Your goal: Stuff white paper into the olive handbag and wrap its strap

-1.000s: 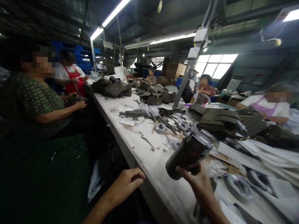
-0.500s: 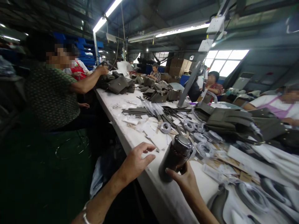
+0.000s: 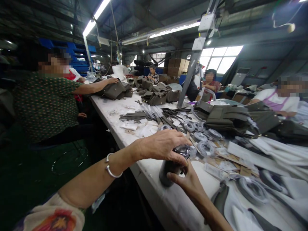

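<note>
A dark bottle (image 3: 166, 173) with a shiny rimmed top stands upright near the front edge of the white work table (image 3: 151, 175). My right hand (image 3: 186, 178) is wrapped round its side, thumb towards me. From the left, my left hand (image 3: 166, 146) reaches over the top, its fingers and thumb closed about the bottle's lid (image 3: 182, 149). Part of the lid and the upper body are hidden by my hands. A silver bracelet (image 3: 111, 168) circles my left wrist.
Coiled straps in clear wrap (image 3: 205, 147), dark strips (image 3: 136, 116) and grey-green bags (image 3: 223, 117) lie beyond and to the right. A metal post (image 3: 189, 80) rises from the table. A co-worker in a patterned shirt (image 3: 45, 106) sits on the left; others sit farther back.
My left hand has moved right and up from beside the bottle onto its lid. My right hand still holds the bottle. The co-worker's arm on the left has lowered onto a bag.
</note>
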### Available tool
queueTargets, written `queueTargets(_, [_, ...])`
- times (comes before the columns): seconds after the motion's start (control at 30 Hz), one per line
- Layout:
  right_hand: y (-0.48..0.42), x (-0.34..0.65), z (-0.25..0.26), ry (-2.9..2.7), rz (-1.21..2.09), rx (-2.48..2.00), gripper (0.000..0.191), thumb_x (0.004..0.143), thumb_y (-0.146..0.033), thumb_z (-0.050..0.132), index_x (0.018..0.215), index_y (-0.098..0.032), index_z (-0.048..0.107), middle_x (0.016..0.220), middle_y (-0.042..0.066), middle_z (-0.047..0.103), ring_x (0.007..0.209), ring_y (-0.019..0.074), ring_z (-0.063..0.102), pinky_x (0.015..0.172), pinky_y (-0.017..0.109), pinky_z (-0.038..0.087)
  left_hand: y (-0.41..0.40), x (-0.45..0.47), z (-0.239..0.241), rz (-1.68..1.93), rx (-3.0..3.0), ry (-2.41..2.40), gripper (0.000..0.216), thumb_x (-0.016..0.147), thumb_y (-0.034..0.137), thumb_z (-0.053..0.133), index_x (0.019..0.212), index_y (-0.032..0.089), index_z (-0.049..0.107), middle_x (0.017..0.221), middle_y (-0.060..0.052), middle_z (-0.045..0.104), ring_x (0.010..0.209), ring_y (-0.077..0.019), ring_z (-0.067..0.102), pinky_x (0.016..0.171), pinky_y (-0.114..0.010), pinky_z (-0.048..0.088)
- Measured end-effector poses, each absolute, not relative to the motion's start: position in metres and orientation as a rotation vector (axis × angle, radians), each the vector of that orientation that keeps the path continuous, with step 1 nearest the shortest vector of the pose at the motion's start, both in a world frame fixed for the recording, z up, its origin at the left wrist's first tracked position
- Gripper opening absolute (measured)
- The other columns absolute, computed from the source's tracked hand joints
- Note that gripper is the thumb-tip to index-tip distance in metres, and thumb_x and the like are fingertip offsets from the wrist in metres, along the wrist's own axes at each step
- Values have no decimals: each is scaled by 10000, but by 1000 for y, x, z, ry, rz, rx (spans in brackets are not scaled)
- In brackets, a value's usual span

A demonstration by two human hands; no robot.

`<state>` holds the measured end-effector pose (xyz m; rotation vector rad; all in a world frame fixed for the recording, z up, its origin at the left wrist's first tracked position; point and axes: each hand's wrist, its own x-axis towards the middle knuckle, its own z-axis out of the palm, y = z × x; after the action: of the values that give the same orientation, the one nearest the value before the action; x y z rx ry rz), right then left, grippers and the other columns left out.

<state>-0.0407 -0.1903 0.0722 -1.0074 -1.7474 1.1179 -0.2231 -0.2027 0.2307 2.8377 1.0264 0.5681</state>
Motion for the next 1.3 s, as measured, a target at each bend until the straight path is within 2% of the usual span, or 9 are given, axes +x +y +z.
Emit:
queueTargets(0.17, [-188,-46,84,-1752,1116,-1010,561,615,-356,767,1114,-203,561,1051,55,673,1003,292,612,853,400,511,-192,-219,223,357,3100,1068,532,878,599,613,1222,194,587,1120,-80,654,984,-233,624,823,-318,474])
queueTargets(0.3, [-196,-53,87,-1794,1086,-1007,569,617,-320,763,1134,-213,553,1077,46,673,1002,284,616,838,384,515,-198,-232,212,379,3272,1051,587,915,665,487,1216,169,571,1060,-95,642,951,-230,607,788,-319,471])
queueTargets(0.57, [-236,-122,97,-1991,1247,-751,591,607,-298,791,1130,-212,530,1027,23,659,960,257,617,811,354,512,-273,-296,221,237,3415,1227,593,952,676,348,1119,181,628,922,-83,604,744,-204,569,620,-323,431])
queueTargets(0.8, [-277,-187,62,-2182,1348,-582,594,610,-272,799,1130,-220,517,1061,35,663,954,261,626,812,353,494,-350,-343,174,-51,3084,1860,532,1007,539,248,1102,155,605,875,-83,599,678,-201,569,556,-323,441])
queueTargets(1.0, [-298,-220,27,-2263,1420,-584,586,625,-267,803,1136,-214,523,1087,51,656,1003,278,628,860,372,488,-384,-354,142,-163,2402,2396,449,975,568,404,1070,176,602,955,-90,627,791,-252,649,614,-348,523])
queueTargets(1.1, [-295,-227,13,-2306,1483,-555,685,603,-227,818,1210,-218,500,1174,62,645,1095,286,608,939,394,469,-398,-364,138,-64,2238,2320,502,900,611,557,1198,208,574,1163,-93,625,962,-280,656,785,-403,552])
queueTargets(1.2, [-289,-229,1,-2347,1506,-571,745,590,-225,828,1250,-219,484,1186,61,645,1107,291,610,947,408,471,-409,-377,137,33,2290,2006,679,851,392,709,1436,277,386,1470,-100,459,1236,-294,545,1008,-431,476])
queueTargets(1.23, [-287,-229,-2,-2357,1505,-579,751,584,-226,831,1250,-219,485,1196,62,640,1119,294,607,956,414,467,-412,-380,137,40,2314,1931,693,857,264,689,1461,298,351,1508,-93,421,1288,-284,503,1047,-424,446])
queueTargets(1.3, [-284,-228,-7,-2373,1495,-588,758,574,-219,833,1249,-217,486,1215,65,630,1142,296,597,978,424,457,-412,-383,136,27,2336,1880,672,856,71,583,1443,327,379,1477,-73,455,1279,-248,506,1047,-384,441])
